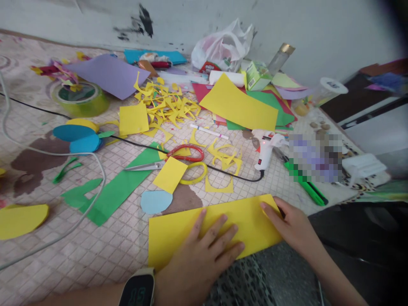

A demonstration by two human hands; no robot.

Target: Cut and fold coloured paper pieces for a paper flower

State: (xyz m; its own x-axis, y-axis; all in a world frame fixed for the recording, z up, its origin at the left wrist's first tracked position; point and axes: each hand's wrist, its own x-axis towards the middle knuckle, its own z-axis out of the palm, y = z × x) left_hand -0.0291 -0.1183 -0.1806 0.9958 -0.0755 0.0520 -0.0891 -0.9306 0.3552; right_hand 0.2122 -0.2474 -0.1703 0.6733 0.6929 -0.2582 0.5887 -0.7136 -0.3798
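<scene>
A long yellow sheet, apparently of thick craft paper or thin foam, lies at the near edge of the counter, its length running roughly along that edge and its right end close to the counter's near right corner. The left hand rests palm down on the middle of the sheet, fingers spread; the right hand pinches the right end, thumb on the upper face and the other fingers partly hidden behind the end. Whether the sheet is a single layer or folded double cannot be told. It is judged very light, flexible yet stiff enough to keep a straight side, and prone to slide or swing under a one-sided push; a sharp bend would probably leave a crease, and a hard pull at a corner could tear it. The best holds are therefore a broad, flat palm at the centre and a gentle pinch at a short end, clear of the corner tips. Farther from the near edge lie a light blue cutout, scissors and a white glue gun; toward the counter's right edge lies a green cutter.
</scene>
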